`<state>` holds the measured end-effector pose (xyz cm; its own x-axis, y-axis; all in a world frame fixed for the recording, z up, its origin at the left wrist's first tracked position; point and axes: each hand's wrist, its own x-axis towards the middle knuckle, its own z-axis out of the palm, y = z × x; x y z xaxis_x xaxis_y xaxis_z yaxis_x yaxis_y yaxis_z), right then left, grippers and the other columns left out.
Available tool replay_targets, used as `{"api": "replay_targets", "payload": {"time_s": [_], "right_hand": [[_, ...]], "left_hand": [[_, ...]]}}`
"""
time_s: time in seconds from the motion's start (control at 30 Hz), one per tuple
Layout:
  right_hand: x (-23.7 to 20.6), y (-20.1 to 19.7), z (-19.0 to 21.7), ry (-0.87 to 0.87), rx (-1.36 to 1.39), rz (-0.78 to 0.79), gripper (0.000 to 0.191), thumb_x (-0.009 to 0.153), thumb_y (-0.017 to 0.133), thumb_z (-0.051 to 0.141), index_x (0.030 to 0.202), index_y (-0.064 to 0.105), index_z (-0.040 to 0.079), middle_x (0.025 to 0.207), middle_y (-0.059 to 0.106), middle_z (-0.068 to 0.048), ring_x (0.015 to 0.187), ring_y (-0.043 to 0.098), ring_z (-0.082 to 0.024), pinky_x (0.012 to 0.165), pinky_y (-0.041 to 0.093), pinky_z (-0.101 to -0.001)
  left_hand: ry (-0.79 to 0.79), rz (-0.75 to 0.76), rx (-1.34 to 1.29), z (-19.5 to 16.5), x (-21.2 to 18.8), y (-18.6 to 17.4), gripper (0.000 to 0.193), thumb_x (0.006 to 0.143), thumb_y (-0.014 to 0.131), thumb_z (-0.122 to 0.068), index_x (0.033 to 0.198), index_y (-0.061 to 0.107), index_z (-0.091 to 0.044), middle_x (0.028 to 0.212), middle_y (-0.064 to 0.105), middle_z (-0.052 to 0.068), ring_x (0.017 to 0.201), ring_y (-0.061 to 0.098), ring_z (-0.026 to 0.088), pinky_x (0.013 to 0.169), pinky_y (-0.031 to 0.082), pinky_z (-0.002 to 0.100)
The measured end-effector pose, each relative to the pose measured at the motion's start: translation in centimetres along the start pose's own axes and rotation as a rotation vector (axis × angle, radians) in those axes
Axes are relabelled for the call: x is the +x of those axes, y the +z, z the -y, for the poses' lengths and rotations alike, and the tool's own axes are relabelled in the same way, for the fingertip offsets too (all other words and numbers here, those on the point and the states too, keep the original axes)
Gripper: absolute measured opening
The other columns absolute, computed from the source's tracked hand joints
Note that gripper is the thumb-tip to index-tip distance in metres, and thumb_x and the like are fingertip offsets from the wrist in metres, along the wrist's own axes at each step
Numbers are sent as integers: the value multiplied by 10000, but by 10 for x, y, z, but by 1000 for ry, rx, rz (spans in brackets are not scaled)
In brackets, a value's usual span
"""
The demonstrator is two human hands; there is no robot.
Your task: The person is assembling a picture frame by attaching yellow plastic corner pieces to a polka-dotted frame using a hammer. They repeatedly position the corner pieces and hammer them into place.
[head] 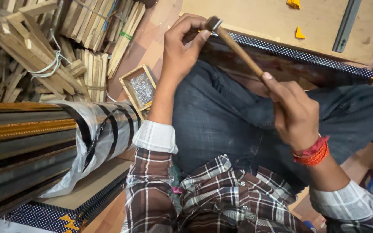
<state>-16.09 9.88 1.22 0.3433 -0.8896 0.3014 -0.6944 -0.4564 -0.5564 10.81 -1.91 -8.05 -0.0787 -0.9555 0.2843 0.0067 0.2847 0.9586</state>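
My right hand (296,114) grips the wooden handle of a small hammer (238,49), its metal head raised at the upper middle. My left hand (182,47) sits right by the hammer head, fingers pinched together as if on something small that I cannot make out. Both hands hover over a dark frame edge with a white-dotted border (298,55), which lies across my lap in dark jeans. A red thread band circles my right wrist.
A small wooden box of nails (141,88) sits on the floor to the left. Bundles of wooden strips (44,47) are piled at the upper left. Plastic-wrapped frame mouldings (44,142) lie at the left. A plywood board (255,21) lies beyond the frame.
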Motion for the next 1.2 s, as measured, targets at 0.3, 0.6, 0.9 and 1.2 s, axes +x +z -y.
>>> {"api": "replay_targets", "payload": {"time_s": [0.3,0.6,0.9,1.2], "right_hand": [[2,2,3,4,80,-13,546,937,580,-179,1438,597,36,944,598,-130,811,626,-266,740,509,-338],[-9,4,0,-4,35,-124,521,1000,569,-176,1463,597,62,906,568,-127,785,607,-256,734,509,-323],[-15,8,-5,-27,73,-246,454,1062,596,-160,1447,598,81,872,550,-97,765,569,-220,711,477,-322],[-14,-1,-8,5,79,-187,541,1029,533,-192,1491,572,87,882,542,-95,724,529,-205,686,468,-294]], "left_hand": [[-87,42,-183,25,3,-4,129,1017,700,-56,1112,695,31,1105,698,48,1021,701,119,941,581,278],[-75,-23,-312,59,-18,28,406,1061,676,-232,1395,503,-76,1180,600,-6,1086,547,76,986,462,237],[-57,-38,-410,65,-24,38,294,1070,672,-254,1268,535,-85,1098,537,-25,1001,490,75,945,409,251],[-36,-28,-408,55,-23,37,261,1065,652,-232,1252,540,-87,1119,547,-15,1065,496,98,994,401,253]]}}
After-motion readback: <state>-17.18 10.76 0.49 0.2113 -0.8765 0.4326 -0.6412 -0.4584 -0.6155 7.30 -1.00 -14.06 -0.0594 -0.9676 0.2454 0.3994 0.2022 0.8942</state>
